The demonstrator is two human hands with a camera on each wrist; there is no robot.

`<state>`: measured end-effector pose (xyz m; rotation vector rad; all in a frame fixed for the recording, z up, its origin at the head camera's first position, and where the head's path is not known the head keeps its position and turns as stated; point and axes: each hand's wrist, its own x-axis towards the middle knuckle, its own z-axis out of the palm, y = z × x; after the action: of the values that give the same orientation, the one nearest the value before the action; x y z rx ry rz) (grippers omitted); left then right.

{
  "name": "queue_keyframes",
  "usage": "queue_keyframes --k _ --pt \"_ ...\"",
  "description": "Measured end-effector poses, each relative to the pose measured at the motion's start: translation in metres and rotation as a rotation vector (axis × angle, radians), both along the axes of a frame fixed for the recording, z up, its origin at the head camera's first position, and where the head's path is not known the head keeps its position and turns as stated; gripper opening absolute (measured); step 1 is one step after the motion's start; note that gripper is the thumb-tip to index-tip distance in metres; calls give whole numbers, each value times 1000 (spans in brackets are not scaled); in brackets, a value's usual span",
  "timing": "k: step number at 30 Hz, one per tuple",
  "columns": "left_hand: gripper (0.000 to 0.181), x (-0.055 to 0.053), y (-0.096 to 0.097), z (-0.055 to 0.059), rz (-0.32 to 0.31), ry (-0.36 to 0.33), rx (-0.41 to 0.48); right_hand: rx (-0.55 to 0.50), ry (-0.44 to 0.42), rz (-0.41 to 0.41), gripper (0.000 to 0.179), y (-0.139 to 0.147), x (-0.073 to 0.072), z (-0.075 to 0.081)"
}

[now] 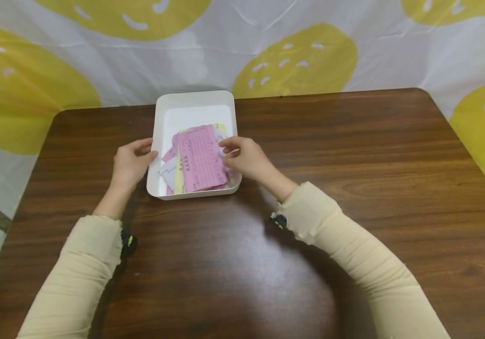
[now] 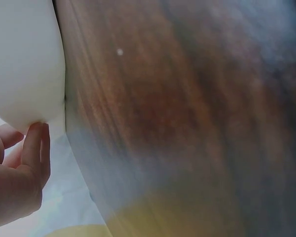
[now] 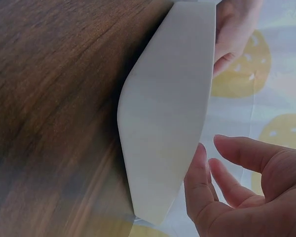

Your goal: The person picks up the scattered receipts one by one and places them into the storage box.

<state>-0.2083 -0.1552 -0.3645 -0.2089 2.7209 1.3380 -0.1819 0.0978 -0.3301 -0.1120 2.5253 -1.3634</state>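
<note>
A white rectangular tray (image 1: 195,98) sits toward the back left of the table and holds a loose pile of pink, yellow and white printed slips. On top lies a pink slip (image 1: 202,160). My left hand (image 1: 130,162) pinches the tray's left rim; in the left wrist view its fingertips (image 2: 37,126) press the outer wall. At the opposite rim is my right hand (image 1: 244,157), fingers bent loosely over the edge beside the slips. In the right wrist view, its thumb (image 3: 241,150) stands apart from the tray, with one finger close to the rim.
A dark brown wooden table (image 1: 352,197) extends to the right and in front of the tray. Behind its back edge hangs a white cloth (image 1: 208,61) with large yellow shapes, close to the tray's far end.
</note>
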Motion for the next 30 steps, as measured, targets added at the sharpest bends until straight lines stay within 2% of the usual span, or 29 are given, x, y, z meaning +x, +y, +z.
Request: queue_keyframes --k 10,17,23,30 --pt "42 1 -1 0 13 -12 -7 -28 59 -21 38 16 -1 7" --pt "42 1 0 0 15 -14 6 -97 112 -85 36 37 -2 24" --pt "41 2 1 1 23 -10 3 15 277 -185 35 66 -3 39" --pt "40 3 3 1 25 3 -12 165 439 -286 48 103 0 52"
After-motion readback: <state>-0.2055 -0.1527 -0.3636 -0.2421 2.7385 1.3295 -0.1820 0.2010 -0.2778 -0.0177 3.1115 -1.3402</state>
